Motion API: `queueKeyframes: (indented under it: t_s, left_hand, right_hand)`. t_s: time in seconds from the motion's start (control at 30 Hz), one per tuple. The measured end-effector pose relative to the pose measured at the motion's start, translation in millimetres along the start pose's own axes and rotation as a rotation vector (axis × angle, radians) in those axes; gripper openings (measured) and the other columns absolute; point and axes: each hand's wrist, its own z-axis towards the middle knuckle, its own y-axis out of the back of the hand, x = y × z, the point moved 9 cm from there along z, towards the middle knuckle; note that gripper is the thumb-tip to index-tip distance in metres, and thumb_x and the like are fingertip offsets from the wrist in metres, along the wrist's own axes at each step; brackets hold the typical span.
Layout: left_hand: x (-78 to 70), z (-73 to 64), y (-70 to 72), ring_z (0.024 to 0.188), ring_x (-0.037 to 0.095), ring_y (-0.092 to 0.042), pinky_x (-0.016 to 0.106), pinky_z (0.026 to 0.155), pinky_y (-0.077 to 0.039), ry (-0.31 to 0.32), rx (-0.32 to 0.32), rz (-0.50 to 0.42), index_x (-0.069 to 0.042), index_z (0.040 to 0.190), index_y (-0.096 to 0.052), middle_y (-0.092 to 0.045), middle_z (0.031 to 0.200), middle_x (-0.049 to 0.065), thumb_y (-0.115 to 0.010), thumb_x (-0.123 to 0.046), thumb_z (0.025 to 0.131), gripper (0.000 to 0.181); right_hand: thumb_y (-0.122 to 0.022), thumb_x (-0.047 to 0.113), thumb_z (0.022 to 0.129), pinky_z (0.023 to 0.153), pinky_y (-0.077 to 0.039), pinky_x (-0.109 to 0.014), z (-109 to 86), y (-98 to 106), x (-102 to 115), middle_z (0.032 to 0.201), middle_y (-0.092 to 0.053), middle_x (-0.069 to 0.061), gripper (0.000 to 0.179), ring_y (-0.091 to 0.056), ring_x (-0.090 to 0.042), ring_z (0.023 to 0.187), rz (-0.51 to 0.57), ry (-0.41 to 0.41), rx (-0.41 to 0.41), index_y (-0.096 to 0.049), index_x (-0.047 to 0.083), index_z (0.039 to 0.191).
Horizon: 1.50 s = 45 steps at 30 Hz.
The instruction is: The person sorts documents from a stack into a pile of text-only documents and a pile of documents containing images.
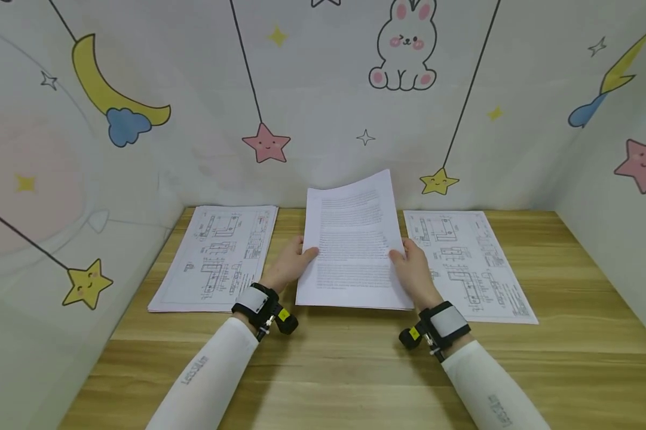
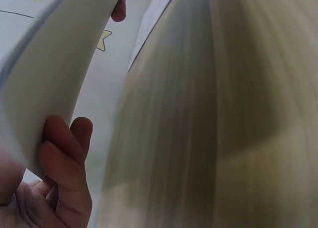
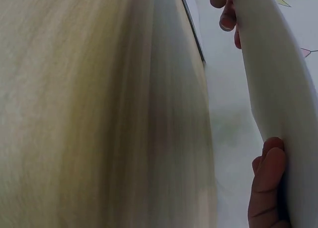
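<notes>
Both hands hold a stack of printed paper (image 1: pixel 352 251) raised above the table, its text side toward me and its top edge bent slightly. My left hand (image 1: pixel 290 263) grips the left edge, thumb on the front and fingers behind. The right hand (image 1: pixel 413 272) grips the right edge the same way. In the left wrist view the left fingers (image 2: pixel 64 153) press against the back of the stack (image 2: pixel 64 64). In the right wrist view the right fingers (image 3: pixel 267 183) lie behind the stack's bare back sheet (image 3: pixel 271 64).
A pile of technical drawings (image 1: pixel 215 257) lies on the wooden table (image 1: pixel 323 370) at left. Another drawing pile (image 1: pixel 470 266) lies at right, partly behind the right hand. A cartoon-printed wall (image 1: pixel 323 89) stands along the table's back, with side walls left and right.
</notes>
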Motion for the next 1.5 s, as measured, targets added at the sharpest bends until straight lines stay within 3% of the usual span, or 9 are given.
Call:
queueKeyframes:
  t_s: [0.17,0.47,0.63,0.83,0.97,1.07,1.17,1.33,1.5]
  left_hand:
    - [8.5,2.7,-3.8,0.099,0.022,-0.065,0.029,0.079,-0.052,0.015,-0.002,0.065,-0.005,0.141,-0.041,-0.064,0.121,0.016,-0.042,-0.024,0.105,0.041]
    - [18.2,7.6,-7.2,0.110,0.028,-0.057,0.040,0.092,-0.050,0.020,-0.021,0.202,0.002,0.139,-0.044,-0.057,0.132,0.021,-0.042,-0.007,0.098,0.042]
    - [21.1,6.9,-4.2,0.115,0.030,-0.057,0.045,0.099,-0.048,0.026,-0.045,0.252,0.003,0.139,-0.045,-0.056,0.137,0.022,-0.042,-0.007,0.097,0.043]
    - [21.9,5.3,1.6,0.100,0.025,-0.061,0.032,0.076,-0.050,0.049,-0.081,0.357,-0.001,0.137,-0.052,-0.063,0.127,0.018,-0.048,-0.014,0.098,0.041]
    - [20.0,4.1,3.3,0.087,0.022,-0.061,0.024,0.062,-0.044,0.035,-0.104,0.423,-0.001,0.133,-0.055,-0.066,0.120,0.016,-0.050,-0.016,0.099,0.037]
    - [19.3,3.2,4.7,0.085,0.022,-0.062,0.023,0.060,-0.044,0.031,-0.130,0.468,-0.002,0.133,-0.056,-0.067,0.120,0.016,-0.051,-0.016,0.099,0.037]
    - [19.5,2.8,6.6,0.087,0.021,-0.063,0.024,0.061,-0.045,0.041,-0.159,0.514,-0.004,0.133,-0.058,-0.068,0.122,0.015,-0.053,-0.017,0.099,0.037]
    - [18.4,2.6,8.6,0.090,0.022,-0.064,0.028,0.066,-0.049,0.048,-0.189,0.606,-0.003,0.131,-0.060,-0.068,0.124,0.015,-0.056,-0.020,0.099,0.036]
    - [14.7,1.4,12.3,0.082,0.021,-0.065,0.029,0.065,-0.051,0.022,-0.230,0.698,-0.001,0.115,-0.068,-0.072,0.110,0.016,-0.062,-0.021,0.095,0.029]
  right_hand:
    - [-0.044,0.018,0.104,0.079,-0.050,-0.029,2.1,-4.0,-10.1,0.128,-0.062,-0.021,0.046,-0.065,-0.026,0.101,-0.062,-0.033,0.027,-0.040,0.004,0.148]
    - [-0.047,0.013,0.100,0.099,-0.050,-0.043,14.2,-13.5,-27.8,0.137,-0.057,-0.024,0.051,-0.061,-0.029,0.115,-0.177,-0.063,0.086,-0.039,-0.004,0.148]
    - [-0.054,0.016,0.099,0.088,-0.054,-0.036,18.3,-13.1,-29.8,0.128,-0.062,-0.022,0.050,-0.064,-0.027,0.105,-0.248,-0.080,0.089,-0.045,-0.001,0.146]
    - [-0.060,0.016,0.095,0.069,-0.052,-0.027,19.4,-12.0,-22.4,0.111,-0.069,-0.020,0.047,-0.067,-0.024,0.090,-0.361,-0.017,0.087,-0.053,-0.002,0.138]
    - [-0.060,0.015,0.096,0.087,-0.057,-0.040,19.5,-16.3,-17.1,0.134,-0.061,-0.025,0.057,-0.066,-0.034,0.112,-0.464,0.049,0.103,-0.042,-0.004,0.146]
    - [-0.059,0.014,0.096,0.103,-0.049,-0.049,20.1,-19.5,-13.7,0.149,-0.045,-0.028,0.064,-0.054,-0.040,0.131,-0.525,0.090,0.112,-0.032,-0.008,0.150]
    - [-0.060,0.014,0.096,0.108,-0.045,-0.051,21.1,-21.7,-12.9,0.150,-0.043,-0.029,0.061,-0.047,-0.042,0.137,-0.578,0.099,0.123,-0.037,-0.010,0.147]
    - [-0.061,0.018,0.096,0.103,-0.048,-0.050,21.8,-23.8,-12.5,0.144,-0.051,-0.027,0.051,-0.054,-0.041,0.130,-0.653,0.104,0.143,-0.050,-0.009,0.139]
    - [-0.060,0.022,0.097,0.091,-0.054,-0.041,21.5,-25.7,-12.7,0.143,-0.054,-0.023,0.049,-0.062,-0.033,0.117,-0.683,0.091,0.152,-0.053,-0.003,0.138]
